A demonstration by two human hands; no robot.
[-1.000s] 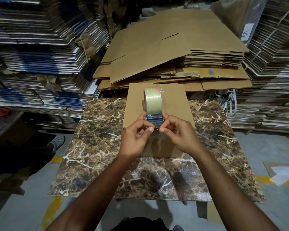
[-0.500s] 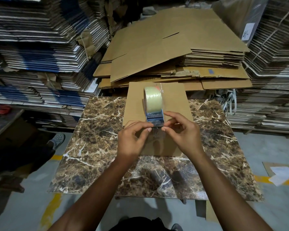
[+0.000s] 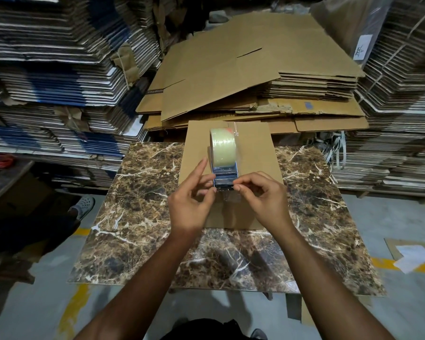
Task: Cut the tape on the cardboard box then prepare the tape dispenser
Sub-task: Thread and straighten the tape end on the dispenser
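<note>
CHANGE: left hand (image 3: 190, 204) index lifts toward 11 o'clock | GRIP: left thumb and right hand (image 3: 263, 197) pinch clear tape end at tape dispenser (image 3: 224, 165) mouth | MEANING: threading likely underway, cardboard box (image 3: 255, 153) beneath

I see a brown marble tabletop (image 3: 138, 217), flattened cardboard sheets (image 3: 243, 77) piled beyond it, bundled stacks (image 3: 49, 77) far left and right, and a grey shoe (image 3: 85, 204) on the left floor.

Left hand (image 3: 190, 204) and right hand (image 3: 264, 198) side by side, thumbs and fingers pinched, left index finger outstretched.
</note>
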